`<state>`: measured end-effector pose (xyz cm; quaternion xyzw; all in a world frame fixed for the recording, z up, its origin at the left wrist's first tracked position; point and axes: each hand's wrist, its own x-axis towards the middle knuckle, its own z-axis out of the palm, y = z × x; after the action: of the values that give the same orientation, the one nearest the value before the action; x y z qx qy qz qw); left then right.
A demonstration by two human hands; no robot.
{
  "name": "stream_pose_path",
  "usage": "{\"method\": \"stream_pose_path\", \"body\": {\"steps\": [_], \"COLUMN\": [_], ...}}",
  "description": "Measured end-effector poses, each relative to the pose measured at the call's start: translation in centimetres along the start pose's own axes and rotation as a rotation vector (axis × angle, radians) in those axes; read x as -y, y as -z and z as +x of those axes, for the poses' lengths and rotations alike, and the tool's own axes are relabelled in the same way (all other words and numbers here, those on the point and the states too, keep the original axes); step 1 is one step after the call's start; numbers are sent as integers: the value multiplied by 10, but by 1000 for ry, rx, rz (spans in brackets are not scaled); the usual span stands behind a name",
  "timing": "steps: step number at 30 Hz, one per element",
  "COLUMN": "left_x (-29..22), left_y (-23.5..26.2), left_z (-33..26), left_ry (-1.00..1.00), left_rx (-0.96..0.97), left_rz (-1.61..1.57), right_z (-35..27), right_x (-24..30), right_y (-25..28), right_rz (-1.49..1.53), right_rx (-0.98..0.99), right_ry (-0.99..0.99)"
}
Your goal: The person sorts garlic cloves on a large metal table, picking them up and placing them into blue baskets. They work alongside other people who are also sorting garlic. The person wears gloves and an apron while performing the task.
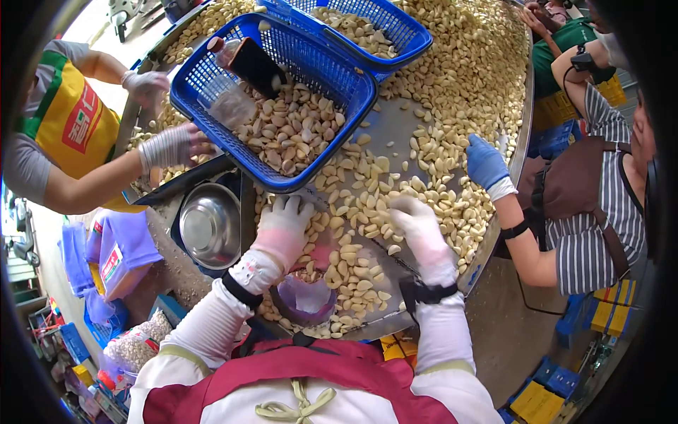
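Peeled garlic cloves (360,272) lie spread over the metal table (395,131) around both of my hands. My left hand (286,230), in a white glove, rests on the cloves just below a blue plastic basket (272,185), its fingers slightly apart. My right hand (424,230), gloved too, hovers over or touches the cloves to the right; its bent fingertips are blurred. Inside the basket are garlic cloves with skins (293,131), a dark bottle (258,67) with a red cap and a crumpled clear bag (232,106). A purple-tinted plastic bag (307,297) opens at the near table edge.
A steel bowl (210,226) stands left of my left hand. Behind the near basket is a second blue basket (402,42). A co-worker's striped-gloved hand (169,147) is at the left; another's blue-gloved hand (487,164) reaches over the heap from the right.
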<state>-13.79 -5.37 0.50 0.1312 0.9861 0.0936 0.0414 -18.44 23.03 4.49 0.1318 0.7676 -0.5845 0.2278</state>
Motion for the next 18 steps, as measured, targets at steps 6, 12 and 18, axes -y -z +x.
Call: {"method": "stream_pose_path", "body": {"steps": [6,12,18], "left_x": [-56,-63,-39], "left_y": [-8,-20,-9], "left_z": [24,4,20], "left_ry": [-162,-169,-314], "left_rx": [109,-8,71], "left_rz": [-6,-68,-58], "right_z": [-15,9,29], "right_x": [-28,-30,-21], "right_y": [-16,-96,-82], "right_rz": [-136,-1364,-1327], "right_rx": [80,-97,-138], "right_ry": [30,455,423]}}
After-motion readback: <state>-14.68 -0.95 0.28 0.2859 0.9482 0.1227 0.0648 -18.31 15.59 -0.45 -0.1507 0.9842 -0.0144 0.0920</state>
